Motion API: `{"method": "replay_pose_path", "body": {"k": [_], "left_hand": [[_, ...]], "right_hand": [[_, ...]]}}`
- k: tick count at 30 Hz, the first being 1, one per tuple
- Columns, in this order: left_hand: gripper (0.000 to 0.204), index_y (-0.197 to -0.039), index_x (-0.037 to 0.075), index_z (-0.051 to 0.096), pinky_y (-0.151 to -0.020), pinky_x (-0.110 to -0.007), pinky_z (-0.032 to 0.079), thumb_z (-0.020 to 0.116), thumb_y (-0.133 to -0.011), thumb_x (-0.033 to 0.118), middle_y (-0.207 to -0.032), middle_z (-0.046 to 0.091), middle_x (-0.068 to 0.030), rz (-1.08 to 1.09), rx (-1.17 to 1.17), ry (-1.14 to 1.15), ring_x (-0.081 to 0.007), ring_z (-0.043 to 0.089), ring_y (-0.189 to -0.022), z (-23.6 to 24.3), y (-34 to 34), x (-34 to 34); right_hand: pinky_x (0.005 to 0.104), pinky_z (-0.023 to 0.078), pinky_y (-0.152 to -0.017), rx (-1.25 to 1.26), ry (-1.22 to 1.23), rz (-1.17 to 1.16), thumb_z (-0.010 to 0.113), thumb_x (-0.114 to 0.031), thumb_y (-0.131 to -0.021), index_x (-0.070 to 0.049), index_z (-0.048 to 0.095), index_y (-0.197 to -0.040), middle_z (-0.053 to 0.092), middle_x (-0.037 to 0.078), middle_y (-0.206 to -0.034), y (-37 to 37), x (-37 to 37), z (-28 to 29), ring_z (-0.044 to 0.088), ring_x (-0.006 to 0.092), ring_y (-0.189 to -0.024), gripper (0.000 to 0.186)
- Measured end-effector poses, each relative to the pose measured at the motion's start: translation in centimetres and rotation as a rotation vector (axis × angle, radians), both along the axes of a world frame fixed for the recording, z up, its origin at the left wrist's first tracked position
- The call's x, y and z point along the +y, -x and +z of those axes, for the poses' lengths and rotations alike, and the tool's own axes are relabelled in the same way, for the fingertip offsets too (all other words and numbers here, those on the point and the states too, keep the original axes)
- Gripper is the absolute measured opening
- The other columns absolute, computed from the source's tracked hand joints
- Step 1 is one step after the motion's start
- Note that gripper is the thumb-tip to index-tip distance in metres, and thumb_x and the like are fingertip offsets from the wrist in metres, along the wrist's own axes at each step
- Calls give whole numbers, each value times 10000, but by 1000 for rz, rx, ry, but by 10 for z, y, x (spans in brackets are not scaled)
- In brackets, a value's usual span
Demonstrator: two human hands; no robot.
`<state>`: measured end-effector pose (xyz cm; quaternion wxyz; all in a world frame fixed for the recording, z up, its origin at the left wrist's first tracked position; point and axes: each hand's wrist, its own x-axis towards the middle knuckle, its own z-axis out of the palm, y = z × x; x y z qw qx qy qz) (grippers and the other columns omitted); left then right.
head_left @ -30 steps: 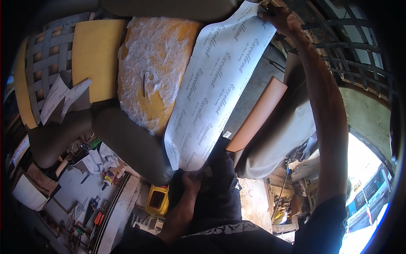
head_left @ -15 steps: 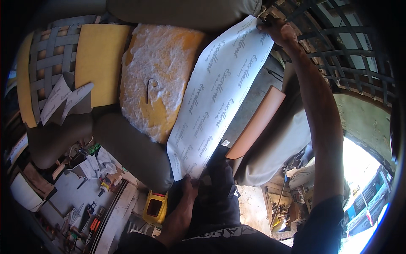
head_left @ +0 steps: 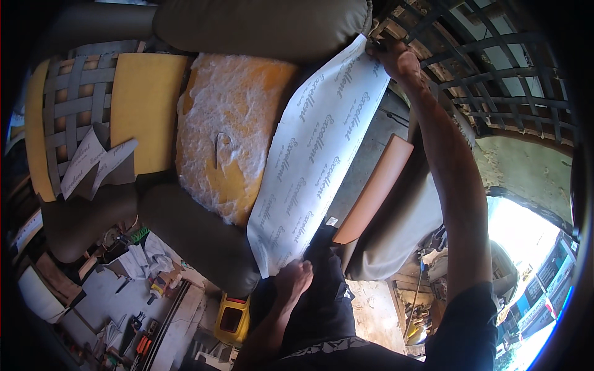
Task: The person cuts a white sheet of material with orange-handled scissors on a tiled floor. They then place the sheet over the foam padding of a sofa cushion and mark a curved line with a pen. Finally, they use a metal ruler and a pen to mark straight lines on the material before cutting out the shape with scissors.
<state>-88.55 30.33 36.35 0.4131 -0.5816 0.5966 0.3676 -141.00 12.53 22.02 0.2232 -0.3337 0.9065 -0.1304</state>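
Note:
A long sheet of upholstery material point(head_left: 315, 148), its white printed backing facing up, slants across the seat of a dark sofa. My right hand point(head_left: 399, 60) grips its far right corner, beside the sofa's brown padded part. At the near end my left hand point(head_left: 294, 281) is closed in a fist on the sheet's lower edge, close to my lap. Left of the sheet lies yellow foam point(head_left: 232, 136) covered with white fluffy wadding, and a curved dark object rests on it. Smaller cut scraps point(head_left: 93, 162) of the same backing lie over the grey webbing.
A bare yellow foam block point(head_left: 148, 111) and woven webbing point(head_left: 77, 93) are at the left. A brown padded armrest point(head_left: 192, 238) borders the seat. An orange-brown roll point(head_left: 374, 188) leans right of the sheet. Below stand a yellow case point(head_left: 232, 315) and several tools point(head_left: 143, 337).
My left hand has shifted slightly right and turned, its fist now showing more. My right hand, with the sheet's corner, sits slightly lower and further left in view.

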Motion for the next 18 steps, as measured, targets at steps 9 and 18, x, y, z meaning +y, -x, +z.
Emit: {"method": "replay_pose_path", "body": {"k": [9, 18], "left_hand": [[477, -1411, 36, 544, -1173, -523, 332, 614, -963, 184, -1454, 516, -206, -475, 1084, 952, -351, 446, -1404, -90, 275, -194], [627, -1577, 71, 367, -1265, -508, 142, 476, -1021, 340, -1639, 360, -127, -602, 913, 836, -284, 290, -1535, -136, 270, -212]], "right_hand": [[444, 535, -973, 36, 80, 0, 708, -536, -877, -219, 775, -1181, 765, 118, -1127, -4, 1, 32, 713, 316, -1108, 444], [459, 539, -960, 31, 15, -21, 690, -567, -885, -207, 761, -1212, 758, 135, -1137, -21, 5, 36, 716, 333, -1095, 491]]}}
